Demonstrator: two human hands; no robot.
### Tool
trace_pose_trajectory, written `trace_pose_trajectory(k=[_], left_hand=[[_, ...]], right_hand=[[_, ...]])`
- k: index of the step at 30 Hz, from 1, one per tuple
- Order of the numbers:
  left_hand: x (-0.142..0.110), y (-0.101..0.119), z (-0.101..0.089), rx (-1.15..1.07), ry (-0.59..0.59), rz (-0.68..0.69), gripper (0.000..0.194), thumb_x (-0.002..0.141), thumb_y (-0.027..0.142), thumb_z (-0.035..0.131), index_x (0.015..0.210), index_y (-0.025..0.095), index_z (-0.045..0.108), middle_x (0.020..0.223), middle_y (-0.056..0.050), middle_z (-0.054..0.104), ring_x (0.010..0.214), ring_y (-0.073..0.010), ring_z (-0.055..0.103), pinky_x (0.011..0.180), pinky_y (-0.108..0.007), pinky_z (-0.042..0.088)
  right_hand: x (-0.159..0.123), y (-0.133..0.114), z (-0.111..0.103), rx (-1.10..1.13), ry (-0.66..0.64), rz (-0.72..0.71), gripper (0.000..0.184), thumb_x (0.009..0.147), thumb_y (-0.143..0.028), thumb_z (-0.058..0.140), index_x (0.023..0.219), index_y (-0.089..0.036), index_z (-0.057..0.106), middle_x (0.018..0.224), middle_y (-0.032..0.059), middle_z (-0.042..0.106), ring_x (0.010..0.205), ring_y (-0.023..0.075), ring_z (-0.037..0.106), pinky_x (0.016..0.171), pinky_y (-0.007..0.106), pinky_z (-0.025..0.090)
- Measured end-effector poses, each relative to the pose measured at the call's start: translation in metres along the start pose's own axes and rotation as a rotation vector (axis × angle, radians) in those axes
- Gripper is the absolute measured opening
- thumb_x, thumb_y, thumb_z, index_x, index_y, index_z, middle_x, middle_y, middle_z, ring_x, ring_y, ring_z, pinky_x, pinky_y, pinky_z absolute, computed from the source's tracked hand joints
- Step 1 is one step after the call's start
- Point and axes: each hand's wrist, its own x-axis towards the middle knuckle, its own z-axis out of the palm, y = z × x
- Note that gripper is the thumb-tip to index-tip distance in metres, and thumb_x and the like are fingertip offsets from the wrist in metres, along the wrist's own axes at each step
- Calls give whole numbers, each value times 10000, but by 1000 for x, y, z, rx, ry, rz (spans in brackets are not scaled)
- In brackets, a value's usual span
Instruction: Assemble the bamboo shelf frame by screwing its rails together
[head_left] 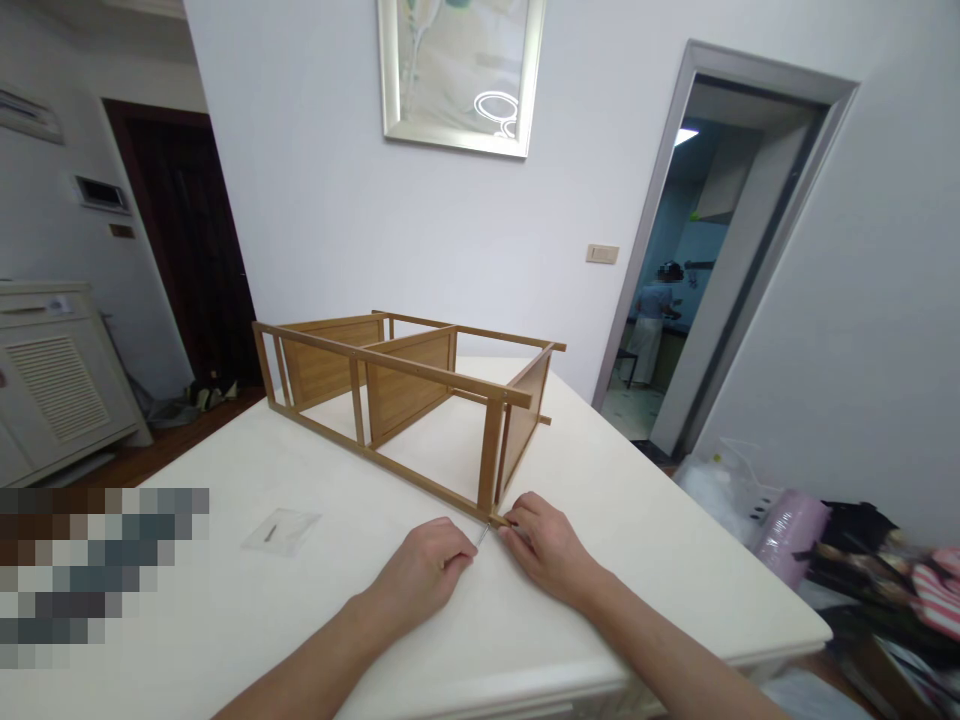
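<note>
A bamboo shelf frame (405, 385) lies on its side on the white table (660, 520). My left hand (431, 565) is closed in a loose fist just in front of the frame's near corner, holding a thin metal tool (484, 535) that points at that corner. My right hand (544, 545) sits right of it, fingers pinched against the lower rail's end at the corner.
A small clear plastic bag (281, 530) with a part inside lies on the table at left. A white cabinet (52, 380) stands far left. Clutter (847, 560) is piled right of the table. Through the open doorway a person (652, 315) stands in another room.
</note>
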Motion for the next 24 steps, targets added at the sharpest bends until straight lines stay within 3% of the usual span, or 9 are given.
trace_pose_trajectory(k=[7,13,24], left_hand=[[4,1,-3,-125,105,-95,208,818,109,562,780,217,735,775,-21,733,765,-161,668,749,-283,521],[4,0,-1,-143,132,12,234,812,86,541,729,218,715,755,-24,723,757,-159,661,737,-285,526],[4,5,-3,-136,-43,-165,205,761,98,570,742,207,742,756,-18,716,726,-148,658,705,-253,505]], right_hand=[[0,-1,-1,2,0,-12,164,957,-243,490,872,-190,619,868,63,608,816,177,578,718,300,490],[0,-2,-2,4,-2,-18,170,958,-235,489,858,-196,621,870,62,610,821,177,588,721,298,492],[0,-1,-1,0,-4,-13,159,954,-237,494,873,-194,625,875,61,608,827,179,584,719,297,490]])
